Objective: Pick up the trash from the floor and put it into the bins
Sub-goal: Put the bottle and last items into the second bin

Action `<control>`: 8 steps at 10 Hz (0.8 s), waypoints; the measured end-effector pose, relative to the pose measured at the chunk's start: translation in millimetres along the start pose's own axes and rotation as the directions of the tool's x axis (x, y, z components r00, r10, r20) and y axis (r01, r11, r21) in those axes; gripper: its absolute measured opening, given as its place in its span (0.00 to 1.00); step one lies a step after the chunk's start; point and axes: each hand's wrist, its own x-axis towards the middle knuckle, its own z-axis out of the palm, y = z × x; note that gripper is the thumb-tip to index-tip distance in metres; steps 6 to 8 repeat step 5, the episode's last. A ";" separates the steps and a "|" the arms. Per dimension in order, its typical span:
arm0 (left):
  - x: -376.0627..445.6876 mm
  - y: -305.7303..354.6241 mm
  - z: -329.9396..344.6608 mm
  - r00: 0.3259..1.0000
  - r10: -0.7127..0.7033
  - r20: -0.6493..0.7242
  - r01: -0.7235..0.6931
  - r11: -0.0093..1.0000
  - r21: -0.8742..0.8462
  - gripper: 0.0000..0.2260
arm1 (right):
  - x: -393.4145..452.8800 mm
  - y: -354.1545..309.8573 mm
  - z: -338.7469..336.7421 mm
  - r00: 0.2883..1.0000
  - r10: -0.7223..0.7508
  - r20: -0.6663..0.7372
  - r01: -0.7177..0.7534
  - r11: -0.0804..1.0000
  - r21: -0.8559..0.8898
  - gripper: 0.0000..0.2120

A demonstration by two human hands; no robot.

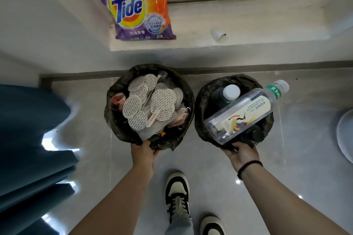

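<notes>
Two round bins lined with black bags stand side by side on the grey floor. The left bin (114, 105) is full of round white printed seals (162, 101), paper and wrappers. My left hand (144, 151) grips its near rim. The right bin (202, 97) holds bottles: a clear plastic bottle (246, 112) with a green neck label lies across its top, and a white-capped bottle (230, 92) stands under it. My right hand (242, 153), with a bead bracelet on the wrist, grips the near rim of this bin.
An orange and purple Tide bag (137, 5) leans on a raised ledge behind the bins, with a small white cup (218, 34) lying to its right. A blue curtain (32, 139) hangs at the left. My shoes (177, 194) stand below. A white round base (345, 135) is at the right edge.
</notes>
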 end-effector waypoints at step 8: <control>-65.4 -1.5 -17.3 0.998 -0.034 -0.047 0.039 0.993 0.112 0.31 | -75.2 -13.8 20.7 0.940 0.338 -0.040 -0.321 0.843 -0.431 0.28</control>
